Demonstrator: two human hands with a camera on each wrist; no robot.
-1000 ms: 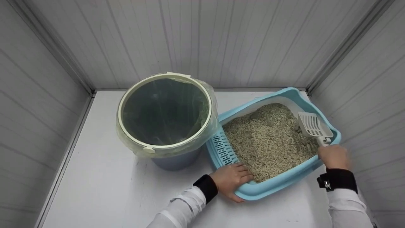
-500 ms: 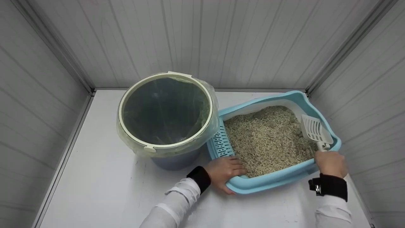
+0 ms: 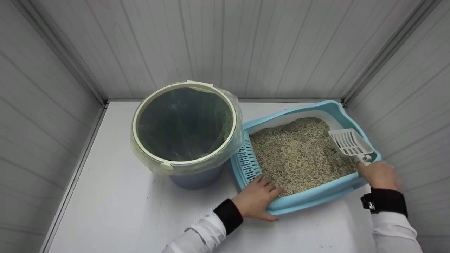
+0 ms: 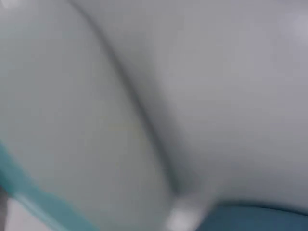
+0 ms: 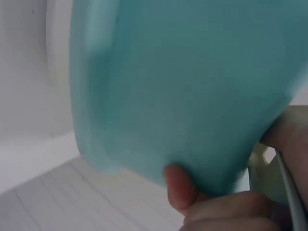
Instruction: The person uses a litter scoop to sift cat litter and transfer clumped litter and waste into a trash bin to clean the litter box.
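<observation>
A light-blue litter box (image 3: 313,197) with sandy litter (image 3: 299,158) stands at an angle on the right of the white table. My left hand (image 3: 256,198) holds its near-left corner, fingers over the rim beside the slotted step and thumb outside. At the near-right corner my right hand (image 3: 381,175) grips the handle of a white litter scoop (image 3: 349,142), whose slotted head lies over the box's right side. In the right wrist view, a fingertip (image 5: 180,187) touches the blue wall of the box. The left wrist view is blurred and shows no hand.
A round bin (image 3: 197,179) with a cream rim ring (image 3: 135,123) and a translucent liner bag (image 3: 151,168) stands left of the box, overlapping its edge in the head view. Grey panelled walls (image 3: 246,49) enclose the table at the back and both sides.
The box's near edge shifted left and away, then a little right again, both hands moving with it. The left fingers are now more spread. The scoop head has swung slightly left.
</observation>
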